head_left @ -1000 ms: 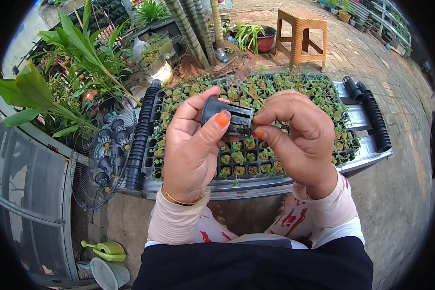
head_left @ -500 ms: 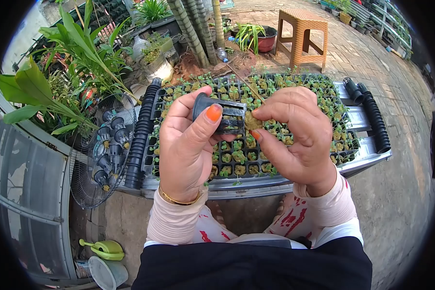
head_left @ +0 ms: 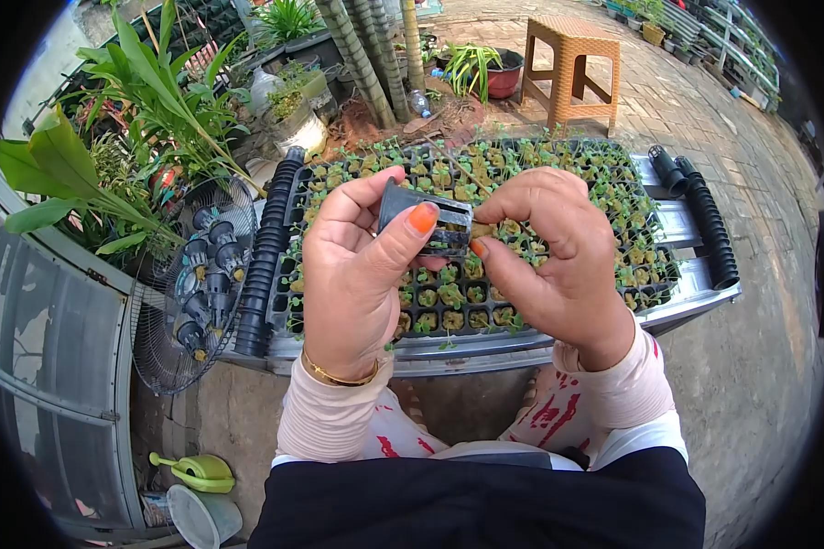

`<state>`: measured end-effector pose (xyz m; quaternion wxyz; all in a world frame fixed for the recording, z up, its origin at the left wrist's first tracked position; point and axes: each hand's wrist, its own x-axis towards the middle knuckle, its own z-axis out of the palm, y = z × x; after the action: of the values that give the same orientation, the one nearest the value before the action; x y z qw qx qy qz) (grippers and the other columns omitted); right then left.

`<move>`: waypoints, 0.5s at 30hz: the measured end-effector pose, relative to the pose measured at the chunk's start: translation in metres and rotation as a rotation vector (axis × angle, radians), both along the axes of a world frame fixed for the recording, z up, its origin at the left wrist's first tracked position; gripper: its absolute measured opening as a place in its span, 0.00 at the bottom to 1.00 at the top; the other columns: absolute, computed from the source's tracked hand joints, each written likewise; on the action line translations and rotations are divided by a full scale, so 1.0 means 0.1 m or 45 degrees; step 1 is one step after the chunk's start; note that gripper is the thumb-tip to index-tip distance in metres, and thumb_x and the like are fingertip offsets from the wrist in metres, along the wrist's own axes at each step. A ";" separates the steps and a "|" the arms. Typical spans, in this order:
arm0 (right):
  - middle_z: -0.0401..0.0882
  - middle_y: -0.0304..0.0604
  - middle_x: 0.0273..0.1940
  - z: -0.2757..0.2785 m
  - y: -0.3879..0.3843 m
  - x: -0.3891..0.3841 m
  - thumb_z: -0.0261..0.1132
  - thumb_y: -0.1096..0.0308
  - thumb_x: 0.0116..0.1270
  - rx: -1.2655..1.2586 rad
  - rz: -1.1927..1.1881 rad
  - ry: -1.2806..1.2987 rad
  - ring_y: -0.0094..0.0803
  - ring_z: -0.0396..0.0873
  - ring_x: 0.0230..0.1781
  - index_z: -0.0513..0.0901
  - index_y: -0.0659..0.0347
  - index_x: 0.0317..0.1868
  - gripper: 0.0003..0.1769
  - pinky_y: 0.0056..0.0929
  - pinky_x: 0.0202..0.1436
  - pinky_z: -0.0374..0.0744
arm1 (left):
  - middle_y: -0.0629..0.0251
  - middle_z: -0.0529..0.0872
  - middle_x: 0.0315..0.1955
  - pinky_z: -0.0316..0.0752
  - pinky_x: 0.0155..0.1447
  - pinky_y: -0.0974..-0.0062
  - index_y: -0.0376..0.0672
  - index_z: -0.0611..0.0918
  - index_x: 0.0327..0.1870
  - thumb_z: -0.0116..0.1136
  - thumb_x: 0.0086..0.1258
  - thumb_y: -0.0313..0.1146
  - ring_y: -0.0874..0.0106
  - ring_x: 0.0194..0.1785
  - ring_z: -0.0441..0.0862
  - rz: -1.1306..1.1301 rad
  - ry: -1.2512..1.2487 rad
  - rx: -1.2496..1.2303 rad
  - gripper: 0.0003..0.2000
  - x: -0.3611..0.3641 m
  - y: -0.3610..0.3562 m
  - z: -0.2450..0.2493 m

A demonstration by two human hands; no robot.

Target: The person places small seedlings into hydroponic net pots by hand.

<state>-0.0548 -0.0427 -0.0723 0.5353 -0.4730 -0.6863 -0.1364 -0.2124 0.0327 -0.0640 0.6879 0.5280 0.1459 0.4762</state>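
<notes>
Black plastic slotted cup (head_left: 451, 229), tipped sideways, long axis across the view: the left hand (head_left: 352, 252) has it clamped, rim towards that palm, narrow end facing the right hand (head_left: 563, 261). Right there, finger and thumb pinch a tan plug (head_left: 480, 231), mostly hidden. Beyond, seedling trays (head_left: 466, 322); farther, a stool (head_left: 579, 37).

No readable text, labels, numbers or signs anywhere.

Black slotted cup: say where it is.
In the head view, the black cup is near the middle, held sideways in the left hand above the seedling trays, beside the right hand.
</notes>
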 end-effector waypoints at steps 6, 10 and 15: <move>0.78 0.44 0.37 0.05 -0.03 0.03 0.69 0.71 0.44 -0.076 0.034 -0.052 0.39 0.75 0.40 0.79 0.62 0.41 0.20 0.34 0.48 0.65 | 0.61 0.78 0.38 0.80 0.32 0.82 0.31 0.70 0.53 0.66 0.59 0.29 0.77 0.38 0.79 0.061 0.039 0.069 0.23 0.00 -0.02 0.01; 0.79 0.45 0.36 0.06 -0.03 -0.02 0.70 0.67 0.43 -0.143 0.154 0.066 0.41 0.76 0.39 0.80 0.63 0.40 0.21 0.35 0.47 0.67 | 0.60 0.78 0.38 0.80 0.34 0.82 0.30 0.70 0.53 0.67 0.59 0.32 0.77 0.39 0.78 0.047 0.046 0.086 0.25 -0.01 0.00 -0.01; 0.78 0.44 0.30 -0.06 0.07 0.07 0.71 0.64 0.46 -0.232 0.288 0.362 0.33 0.76 0.32 0.80 0.66 0.36 0.18 0.29 0.38 0.70 | 0.59 0.76 0.45 0.78 0.38 0.82 0.31 0.64 0.60 0.68 0.58 0.37 0.76 0.41 0.78 -0.236 -0.060 0.148 0.33 -0.02 0.04 -0.05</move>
<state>-0.0481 -0.0354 -0.0781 0.5939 -0.4538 -0.6620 0.0555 -0.2140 0.0370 -0.0688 0.7005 0.5669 0.0524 0.4303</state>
